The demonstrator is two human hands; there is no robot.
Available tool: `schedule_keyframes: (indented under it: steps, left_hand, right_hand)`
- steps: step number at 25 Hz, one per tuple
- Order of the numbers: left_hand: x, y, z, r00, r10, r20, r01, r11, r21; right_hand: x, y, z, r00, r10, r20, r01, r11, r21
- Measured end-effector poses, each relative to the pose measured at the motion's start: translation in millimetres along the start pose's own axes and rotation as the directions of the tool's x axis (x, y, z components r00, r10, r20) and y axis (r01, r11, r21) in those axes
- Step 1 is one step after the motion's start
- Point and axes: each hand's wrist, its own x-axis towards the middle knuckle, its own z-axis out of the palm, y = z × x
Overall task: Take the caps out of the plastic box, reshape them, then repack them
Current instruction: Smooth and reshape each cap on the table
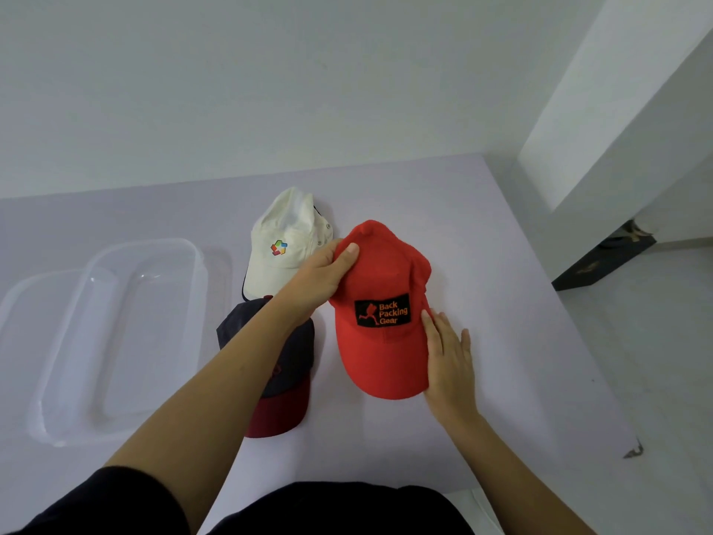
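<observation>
A red cap [380,353] with a black "Back Packing Gear" patch lies on the white table, brim toward me. My left hand [322,276] grips the left side of its crown, thumb on top. My right hand [449,361] lies flat with straight fingers against the cap's right side and brim. A cream cap [283,241] with a coloured logo sits behind my left hand. A navy cap with a dark red brim [283,403] lies partly under my left forearm. The clear plastic box [127,341] stands at the left with nothing in it.
The box's clear lid [15,314] lies behind and left of the box. The white table [521,341] ends at its right edge, with floor and a wall corner beyond. A wall runs along the table's far edge.
</observation>
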Motion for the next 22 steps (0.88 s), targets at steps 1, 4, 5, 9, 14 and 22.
schedule_keyframes:
  steps: [1, 4, 5, 9, 14, 22]
  left_hand:
    - [0.7, 1.6, 0.9, 0.998, 0.033, -0.05, -0.03, 0.997, 0.07]
    - [0.2, 6.4, 0.3, 0.966, 0.16, -0.204, -0.135, 0.982, 0.13]
    - [0.4, 6.1, -0.1, 0.96, 0.185, -0.21, -0.158, 0.977, 0.141]
    - [-0.7, 2.2, 15.3, 0.965, 0.231, -0.121, -0.206, 0.96, 0.19]
    - [3.1, -2.8, 32.4, 0.925, 0.266, -0.272, -0.216, 0.956, 0.2]
    - [12.3, -59.3, 32.9, 0.942, 0.103, -0.319, 0.078, 0.859, 0.507]
  right_hand:
    - [0.7, 4.0, 0.4, 0.999, 0.004, 0.037, -0.004, 1.0, 0.008]
    - [7.9, 10.2, -11.7, 0.982, 0.15, 0.114, -0.172, 0.963, 0.207]
    - [14.7, 6.3, -23.1, 0.967, 0.232, 0.103, -0.254, 0.897, 0.363]
    - [52.0, -30.6, -70.7, 0.953, 0.192, 0.233, -0.3, 0.526, 0.796]
    - [68.1, -37.6, -61.6, 0.924, 0.168, 0.343, -0.382, 0.436, 0.815]
    - [66.6, -19.5, -34.1, 0.869, 0.325, 0.373, -0.491, 0.661, 0.568]
